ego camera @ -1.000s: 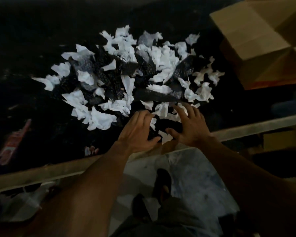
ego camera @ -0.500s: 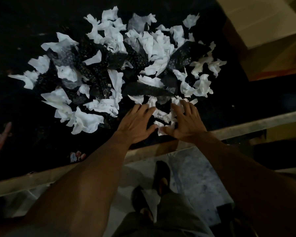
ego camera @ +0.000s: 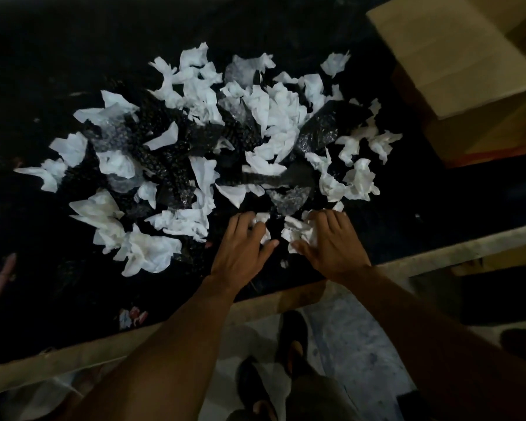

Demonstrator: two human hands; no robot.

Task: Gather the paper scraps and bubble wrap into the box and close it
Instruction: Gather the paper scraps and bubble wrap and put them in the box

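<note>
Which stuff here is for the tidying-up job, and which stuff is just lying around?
For the job:
crumpled white paper scraps
clear plastic bubble wrap pieces
brown cardboard box

Just lying about:
small red-and-white wrapper by the near edge
pinkish thing at the far left, too dim to identify

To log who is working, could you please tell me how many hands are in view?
2. The left hand grips paper scraps near the table edge; the right hand grips more just beside it. None appear hidden.
</note>
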